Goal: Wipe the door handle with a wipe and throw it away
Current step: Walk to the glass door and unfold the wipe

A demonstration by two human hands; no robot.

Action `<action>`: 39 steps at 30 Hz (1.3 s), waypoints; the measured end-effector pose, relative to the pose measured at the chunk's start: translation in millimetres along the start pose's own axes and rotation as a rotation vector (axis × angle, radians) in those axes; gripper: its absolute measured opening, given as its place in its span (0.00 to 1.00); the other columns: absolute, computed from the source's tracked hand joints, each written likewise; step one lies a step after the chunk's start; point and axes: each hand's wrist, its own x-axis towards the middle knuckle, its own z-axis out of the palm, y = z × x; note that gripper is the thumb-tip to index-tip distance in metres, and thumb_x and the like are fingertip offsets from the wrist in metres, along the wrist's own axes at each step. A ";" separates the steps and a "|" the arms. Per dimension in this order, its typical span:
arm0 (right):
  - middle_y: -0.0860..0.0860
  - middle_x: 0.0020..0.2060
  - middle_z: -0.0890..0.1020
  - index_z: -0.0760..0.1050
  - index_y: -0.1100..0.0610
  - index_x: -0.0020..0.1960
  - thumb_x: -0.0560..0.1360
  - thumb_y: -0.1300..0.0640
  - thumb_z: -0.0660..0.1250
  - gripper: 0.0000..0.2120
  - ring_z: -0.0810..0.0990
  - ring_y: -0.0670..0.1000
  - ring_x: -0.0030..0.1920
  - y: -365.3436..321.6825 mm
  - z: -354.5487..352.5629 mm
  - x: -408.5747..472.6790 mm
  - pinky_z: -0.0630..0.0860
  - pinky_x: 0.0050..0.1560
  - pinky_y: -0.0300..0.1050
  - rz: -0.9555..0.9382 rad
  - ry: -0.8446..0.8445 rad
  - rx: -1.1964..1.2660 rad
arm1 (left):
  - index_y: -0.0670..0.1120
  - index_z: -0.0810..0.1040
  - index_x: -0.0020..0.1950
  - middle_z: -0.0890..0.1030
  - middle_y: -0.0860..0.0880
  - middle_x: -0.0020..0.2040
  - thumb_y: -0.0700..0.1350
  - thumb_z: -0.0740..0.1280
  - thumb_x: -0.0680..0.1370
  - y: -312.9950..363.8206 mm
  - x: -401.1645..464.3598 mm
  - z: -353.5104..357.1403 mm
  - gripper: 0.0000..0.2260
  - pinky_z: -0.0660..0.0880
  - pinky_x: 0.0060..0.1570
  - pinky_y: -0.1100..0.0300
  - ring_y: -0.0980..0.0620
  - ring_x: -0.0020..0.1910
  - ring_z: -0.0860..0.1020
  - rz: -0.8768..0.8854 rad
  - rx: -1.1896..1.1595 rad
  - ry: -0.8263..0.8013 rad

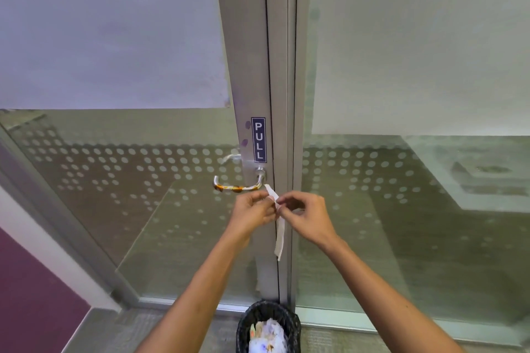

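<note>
A metal lever door handle [238,185] with brown smears along its bar sticks out from the aluminium door frame, under a blue PULL sign [258,139]. Just below and right of the handle, my left hand [252,213] and my right hand [305,215] both pinch a narrow white wipe [279,241] between their fingertips. The wipe hangs down as a long folded strip, and its top end pokes up above my fingers. Neither hand touches the handle.
A black woven waste basket [268,324] with crumpled white paper inside stands on the carpet at the foot of the door frame, directly below my hands. Glass panels with frosted dots flank the frame. A purple wall lies at the far left.
</note>
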 end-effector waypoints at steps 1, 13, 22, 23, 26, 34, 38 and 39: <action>0.49 0.37 0.85 0.83 0.57 0.45 0.70 0.66 0.71 0.06 0.82 0.44 0.37 -1.2 0.1 0.7 0.79 0.42 0.37 0.053 -0.016 0.071 | 0.41 0.79 0.45 0.82 0.50 0.33 0.34 0.63 0.82 0.6 0.9 -3.7 0.08 0.83 0.37 0.60 0.58 0.30 0.80 -0.012 -0.003 -0.003; 0.56 0.43 0.81 0.76 0.62 0.53 0.77 0.71 0.60 0.10 0.80 0.50 0.39 -9.9 3.8 -10.8 0.79 0.38 0.39 0.431 -0.149 0.784 | 0.45 0.74 0.49 0.83 0.49 0.35 0.34 0.70 0.76 -17.1 -3.0 -38.4 0.08 0.75 0.33 0.59 0.55 0.27 0.79 -0.178 -0.199 -0.042; 0.55 0.44 0.82 0.76 0.60 0.55 0.77 0.69 0.65 0.09 0.82 0.50 0.43 -3.5 5.6 -21.1 0.81 0.40 0.41 0.436 -0.117 0.751 | 0.43 0.75 0.46 0.84 0.50 0.35 0.28 0.66 0.77 -17.8 -9.5 -49.4 0.10 0.77 0.32 0.63 0.54 0.35 0.82 0.025 -0.206 -0.144; 0.54 0.44 0.83 0.76 0.60 0.56 0.76 0.68 0.66 0.10 0.82 0.50 0.43 -3.8 5.5 -22.0 0.81 0.41 0.41 0.434 -0.121 0.745 | 0.43 0.76 0.46 0.84 0.50 0.36 0.28 0.66 0.77 -18.2 -9.6 -50.2 0.10 0.77 0.33 0.63 0.54 0.36 0.82 0.039 -0.189 -0.145; 0.54 0.44 0.83 0.75 0.61 0.59 0.74 0.62 0.70 0.14 0.83 0.49 0.42 -2.6 5.3 -23.6 0.80 0.42 0.42 0.432 -0.125 0.724 | 0.42 0.76 0.45 0.83 0.53 0.33 0.28 0.67 0.77 -17.8 -10.7 -49.8 0.10 0.75 0.30 0.64 0.56 0.33 0.80 0.079 -0.135 -0.152; 0.61 0.48 0.80 0.77 0.67 0.59 0.70 0.49 0.74 0.26 0.80 0.53 0.43 2.2 8.9 -24.2 0.79 0.43 0.44 0.411 -0.116 0.735 | 0.41 0.77 0.43 0.79 0.49 0.33 0.26 0.68 0.76 -22.0 -6.9 -46.1 0.10 0.72 0.27 0.65 0.58 0.30 0.78 0.179 -0.019 -0.100; 0.58 0.42 0.81 0.83 0.60 0.51 0.70 0.48 0.75 0.17 0.77 0.54 0.41 3.1 12.2 -24.4 0.72 0.40 0.43 0.385 -0.071 0.628 | 0.42 0.78 0.42 0.80 0.49 0.35 0.26 0.69 0.74 -27.3 -2.6 -46.0 0.11 0.73 0.34 0.64 0.55 0.32 0.76 0.225 0.060 -0.078; 0.57 0.41 0.83 0.83 0.60 0.49 0.72 0.52 0.74 0.12 0.77 0.54 0.40 2.3 12.2 -24.0 0.73 0.38 0.42 0.379 -0.064 0.625 | 0.42 0.78 0.42 0.81 0.51 0.36 0.25 0.69 0.74 -28.4 -1.8 -45.7 0.12 0.74 0.36 0.65 0.56 0.33 0.77 0.231 0.066 -0.065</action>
